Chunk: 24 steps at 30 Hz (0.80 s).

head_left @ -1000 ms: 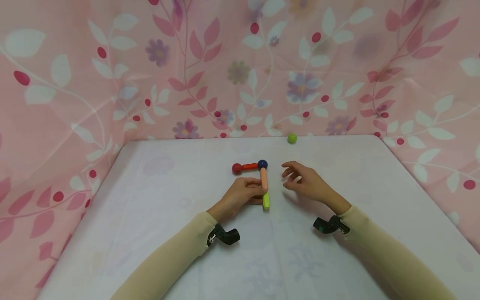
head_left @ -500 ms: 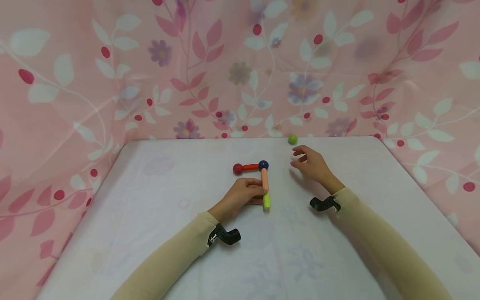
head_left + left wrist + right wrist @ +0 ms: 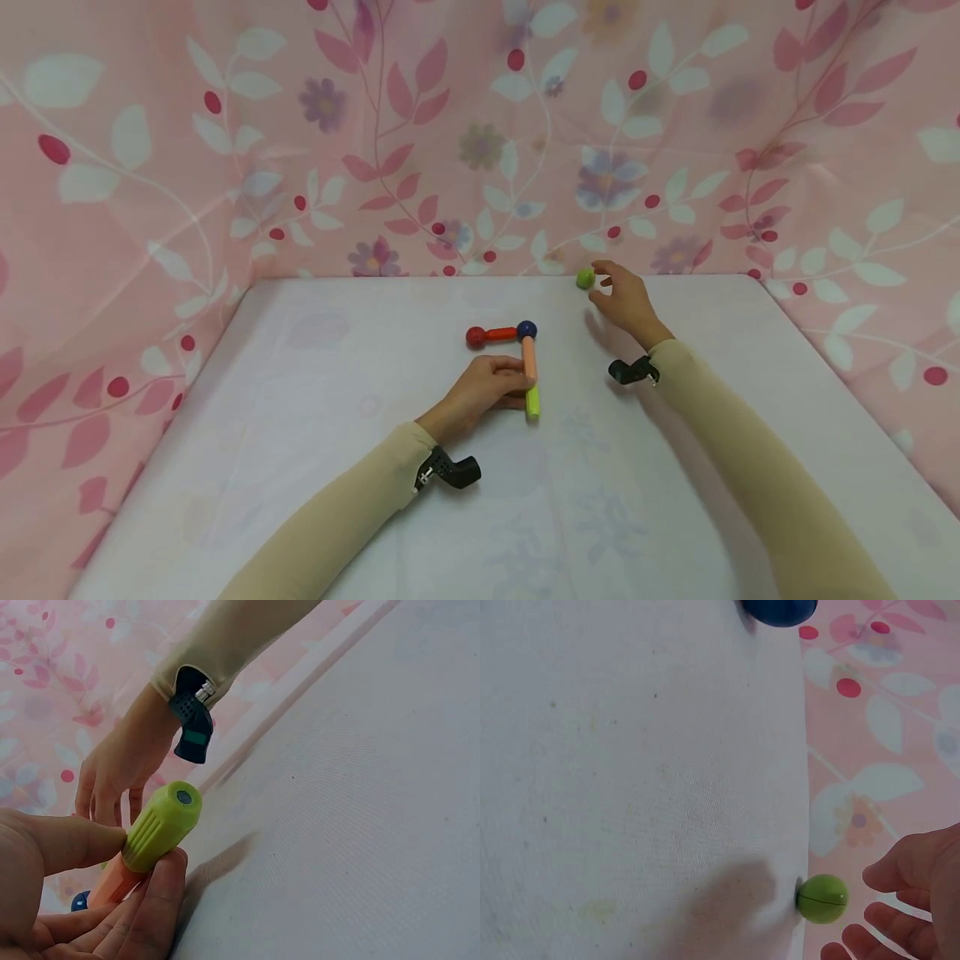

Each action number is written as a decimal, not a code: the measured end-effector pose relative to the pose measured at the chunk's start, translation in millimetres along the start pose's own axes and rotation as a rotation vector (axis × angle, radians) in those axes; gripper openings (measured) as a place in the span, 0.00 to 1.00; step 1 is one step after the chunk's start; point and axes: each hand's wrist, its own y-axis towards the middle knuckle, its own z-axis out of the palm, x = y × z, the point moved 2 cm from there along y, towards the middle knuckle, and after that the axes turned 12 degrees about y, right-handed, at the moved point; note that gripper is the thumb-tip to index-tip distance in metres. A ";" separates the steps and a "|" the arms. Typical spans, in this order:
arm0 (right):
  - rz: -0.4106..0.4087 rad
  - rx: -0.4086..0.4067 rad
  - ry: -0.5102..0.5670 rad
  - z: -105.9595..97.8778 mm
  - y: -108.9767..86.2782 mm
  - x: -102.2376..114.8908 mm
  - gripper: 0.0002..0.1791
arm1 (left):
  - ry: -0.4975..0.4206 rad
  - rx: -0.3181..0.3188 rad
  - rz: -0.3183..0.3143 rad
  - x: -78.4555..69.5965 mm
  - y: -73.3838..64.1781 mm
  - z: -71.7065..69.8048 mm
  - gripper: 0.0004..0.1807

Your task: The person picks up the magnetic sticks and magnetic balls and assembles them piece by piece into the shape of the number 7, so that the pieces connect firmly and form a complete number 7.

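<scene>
Between thumb and fingers my left hand (image 3: 483,387) pinches a yellow-green magnetic rod (image 3: 161,825), near where it meets a peach rod (image 3: 529,360). The yellow-green rod has a small grey disc in its end. From the peach rod's far end, a dark blue ball (image 3: 527,331) joins a red rod (image 3: 501,334) that runs left to a red ball (image 3: 476,337). At the table's back edge lies a green ball (image 3: 823,899). My right hand (image 3: 626,302) is just right of it, thumb and fingers spread apart, holding nothing.
A white patterned cloth covers the table (image 3: 337,400). Behind its back edge hangs a pink floral curtain (image 3: 480,150), close to the green ball. Each sleeve cuff bears a black wrist camera (image 3: 633,370).
My right hand has moved away from me, from beside the joined rods to the green ball at the back edge. The left hand keeps its grip in the same place.
</scene>
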 end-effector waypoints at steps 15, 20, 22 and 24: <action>0.055 0.076 -0.082 12.7 20.1 -13.6 0.27 | -0.008 0.000 -0.002 1.9 -1.4 -1.1 0.23; 0.036 0.123 -0.097 15.6 24.1 -15.2 0.26 | 0.002 -0.002 0.002 2.2 -0.9 -0.9 0.23; 0.029 0.130 -0.106 14.9 24.5 -15.0 0.26 | 0.005 0.002 0.004 1.7 -0.5 -0.5 0.23; 0.024 0.128 -0.111 13.8 24.3 -14.6 0.25 | 0.005 0.005 0.005 1.0 -0.1 -0.1 0.23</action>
